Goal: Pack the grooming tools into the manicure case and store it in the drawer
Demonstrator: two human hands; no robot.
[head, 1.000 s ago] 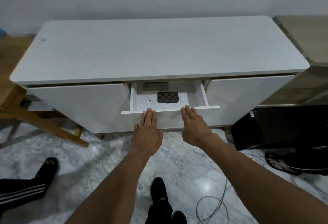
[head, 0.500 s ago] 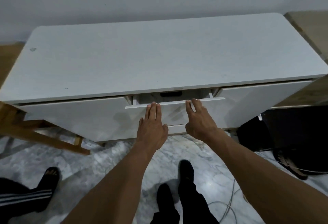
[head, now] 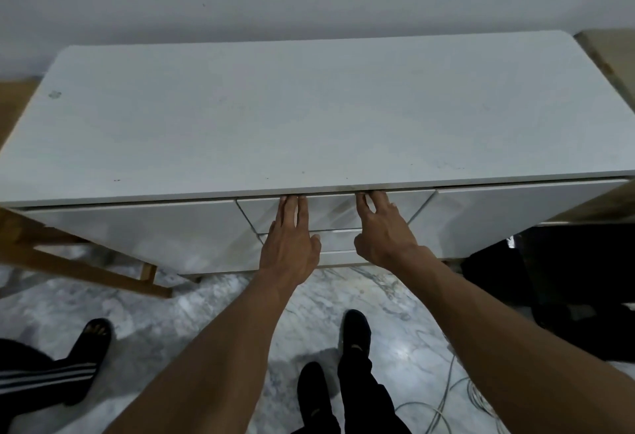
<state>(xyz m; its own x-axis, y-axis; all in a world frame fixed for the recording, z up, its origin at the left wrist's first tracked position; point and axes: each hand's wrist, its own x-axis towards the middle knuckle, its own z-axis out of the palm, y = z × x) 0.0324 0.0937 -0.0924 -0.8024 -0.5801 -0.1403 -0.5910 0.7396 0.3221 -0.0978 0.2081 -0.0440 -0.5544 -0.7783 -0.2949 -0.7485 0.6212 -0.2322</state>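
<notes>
The top middle drawer (head: 335, 208) of the white cabinet (head: 309, 117) is pushed in flush with the neighbouring fronts. My left hand (head: 288, 241) lies flat against the drawer front, fingers straight and together, tips at its top edge. My right hand (head: 381, 230) presses the same front further right, fingers spread a little. Neither hand holds anything. The checkered manicure case is hidden inside the drawer.
A second, lower drawer front (head: 338, 239) shows between my hands. My feet in black shoes (head: 355, 334) stand on the marble floor. Another person's striped leg and sandal (head: 82, 354) are at the lower left. Wooden legs (head: 103, 272) sit left, dark bags (head: 567, 279) and cables right.
The drawer, open a second ago with the checkered case visible inside, has slid fully shut under both palms. My view has moved closer to the cabinet.
</notes>
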